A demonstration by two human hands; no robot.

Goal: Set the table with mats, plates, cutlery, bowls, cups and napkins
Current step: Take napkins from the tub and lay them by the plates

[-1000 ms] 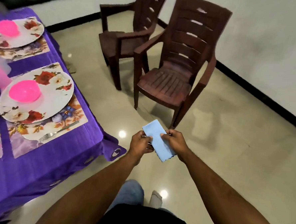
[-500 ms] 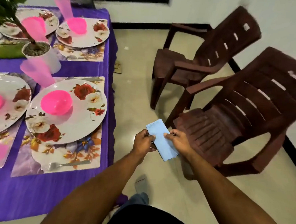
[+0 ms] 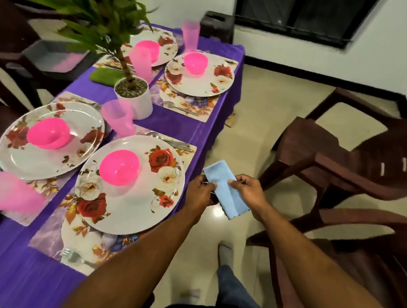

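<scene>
Napkin (image 3: 226, 187) pinched by both hands' fingers (image 3: 234, 182).

Single head view, looking forward and down, close over hands (image 3: 224, 190), table (image 3: 175, 123) at left

Glossy cream tiled floor (image 3: 259, 114) with a bright light reflection near the table's right edge. White walls (image 3: 394, 58) with black skirting (image 3: 321, 79). Dark barred window (image 3: 299, 14) on the far wall. Dark brown plastic chairs (image 3: 354, 167) at right, another dark chair (image 3: 11, 47) at the table's left edge. Table under purple cloth (image 3: 187, 126); potted plant (image 3: 134, 95) mid-table.
</scene>
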